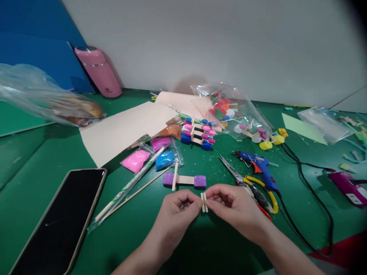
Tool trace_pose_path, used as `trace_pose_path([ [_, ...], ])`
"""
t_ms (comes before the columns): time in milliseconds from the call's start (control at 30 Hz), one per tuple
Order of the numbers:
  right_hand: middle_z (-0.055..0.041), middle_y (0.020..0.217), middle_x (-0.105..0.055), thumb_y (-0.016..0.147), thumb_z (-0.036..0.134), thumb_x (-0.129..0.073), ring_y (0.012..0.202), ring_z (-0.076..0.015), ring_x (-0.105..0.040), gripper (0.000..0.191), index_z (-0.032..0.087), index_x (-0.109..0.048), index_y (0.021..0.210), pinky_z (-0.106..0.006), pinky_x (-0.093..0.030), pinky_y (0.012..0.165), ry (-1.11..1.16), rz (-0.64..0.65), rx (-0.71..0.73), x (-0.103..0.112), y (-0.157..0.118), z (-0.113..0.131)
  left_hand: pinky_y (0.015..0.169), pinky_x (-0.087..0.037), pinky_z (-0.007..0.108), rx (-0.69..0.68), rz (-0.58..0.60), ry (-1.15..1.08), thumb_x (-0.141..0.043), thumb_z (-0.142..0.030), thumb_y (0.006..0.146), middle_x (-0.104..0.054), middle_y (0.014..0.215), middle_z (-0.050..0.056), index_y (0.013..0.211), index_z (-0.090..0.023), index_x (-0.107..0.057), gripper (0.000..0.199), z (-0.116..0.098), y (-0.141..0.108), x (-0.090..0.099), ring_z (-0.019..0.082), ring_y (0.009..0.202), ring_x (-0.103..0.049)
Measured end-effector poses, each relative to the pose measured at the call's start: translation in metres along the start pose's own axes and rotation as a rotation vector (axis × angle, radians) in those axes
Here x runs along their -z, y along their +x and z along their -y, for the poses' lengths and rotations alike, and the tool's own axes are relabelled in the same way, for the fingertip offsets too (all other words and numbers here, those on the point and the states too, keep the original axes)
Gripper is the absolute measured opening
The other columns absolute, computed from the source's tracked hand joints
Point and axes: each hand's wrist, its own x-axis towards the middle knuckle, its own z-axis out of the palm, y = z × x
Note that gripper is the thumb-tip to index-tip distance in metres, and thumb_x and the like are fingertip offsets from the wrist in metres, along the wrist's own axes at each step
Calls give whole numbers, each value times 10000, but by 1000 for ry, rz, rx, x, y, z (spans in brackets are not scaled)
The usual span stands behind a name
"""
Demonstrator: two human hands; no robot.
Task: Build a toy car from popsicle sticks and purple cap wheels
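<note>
Two sticks [205, 196], side by side, between grips [179, 210] [236, 208]

Phone screen [60, 221]: swoosh mark [51, 223]. Pink flask [99, 72]: emblem [108, 90], lettering too small to read.

Within your grip: sticks [203, 197], pale matt wood. Just beyond your grip: purple-ended piece [185, 180], glossy plastic-looking ends, wooden bars. Right of your grip: hand tool [231, 168], shiny grey metal; glue gun [268, 178], smooth blue plastic. Left of it: phone [59, 223], smooth glass-like screen. Beyond, left: cream sheet [123, 133], matt paper.
</note>
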Motion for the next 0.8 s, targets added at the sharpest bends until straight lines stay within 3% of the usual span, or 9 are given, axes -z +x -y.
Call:
trace_pose_path([
  [800, -4, 680, -610, 771, 237, -545, 610, -101, -540, 129, 146, -625, 816, -186, -433, 543, -69, -2, 17, 0, -1, -2, 492, -312, 192, 12, 15, -43, -633, -214, 646, -524, 497, -14, 534, -123, -606, 148, -2, 1, 1, 88, 501, -413],
])
